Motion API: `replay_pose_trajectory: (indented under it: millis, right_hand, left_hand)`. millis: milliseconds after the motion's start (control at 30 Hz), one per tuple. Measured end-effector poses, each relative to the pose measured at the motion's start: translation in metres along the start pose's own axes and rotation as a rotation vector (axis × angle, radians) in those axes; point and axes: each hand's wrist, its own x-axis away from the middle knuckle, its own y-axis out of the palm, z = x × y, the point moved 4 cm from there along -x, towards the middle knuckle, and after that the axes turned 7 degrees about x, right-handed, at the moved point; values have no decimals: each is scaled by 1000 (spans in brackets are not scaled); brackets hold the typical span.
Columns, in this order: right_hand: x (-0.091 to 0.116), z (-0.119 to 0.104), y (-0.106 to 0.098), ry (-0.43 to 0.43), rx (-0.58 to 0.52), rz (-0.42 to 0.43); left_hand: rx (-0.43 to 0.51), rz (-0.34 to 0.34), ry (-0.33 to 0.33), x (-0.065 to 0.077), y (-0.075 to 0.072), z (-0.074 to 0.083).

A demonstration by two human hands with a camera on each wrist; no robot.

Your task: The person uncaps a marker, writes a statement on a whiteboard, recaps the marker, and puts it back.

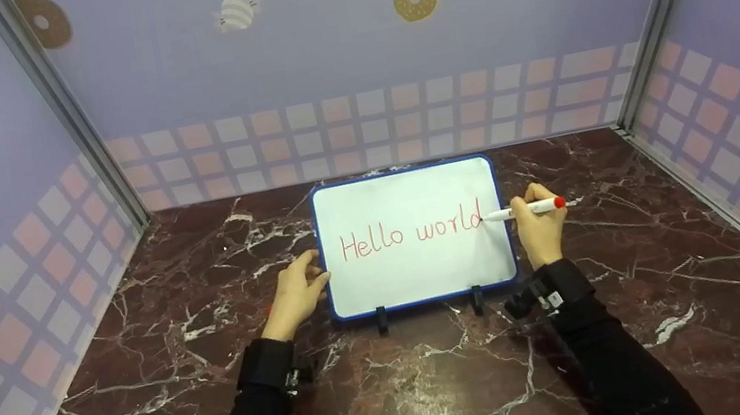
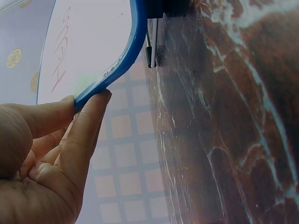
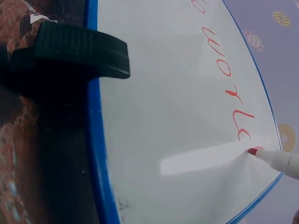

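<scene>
A small whiteboard (image 1: 426,266) with a blue frame stands tilted back on the table, with "Hello world" (image 1: 412,231) written across it in red. My left hand (image 1: 295,291) pinches the board's left edge between thumb and fingers; the left wrist view shows the thumb (image 2: 51,114) on the front and fingers behind the blue rim (image 2: 124,63). In my right hand (image 1: 539,227) is a white marker (image 1: 526,209) with a red end, held like a pen. Its red tip (image 3: 252,151) is at the last letter, the "d", in the right wrist view.
Two black stand feet (image 1: 381,319) hold the board's lower edge, and one hook (image 3: 84,49) shows large in the right wrist view. Dark red marbled table (image 1: 404,399) surrounds the board. Patterned walls (image 1: 343,52) with metal corner posts (image 1: 68,116) enclose the back and sides.
</scene>
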Motion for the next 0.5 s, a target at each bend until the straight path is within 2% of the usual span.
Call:
replay_pose_trajectory:
  millis: [267,500]
  right_hand:
    - [0,-7,-1,-15,75,4]
    - [-4,-4,-8,27,-23,59]
  left_hand:
    - [0,6,-2,-1,0,-1]
    - [9,5,-3,-1,0,-1]
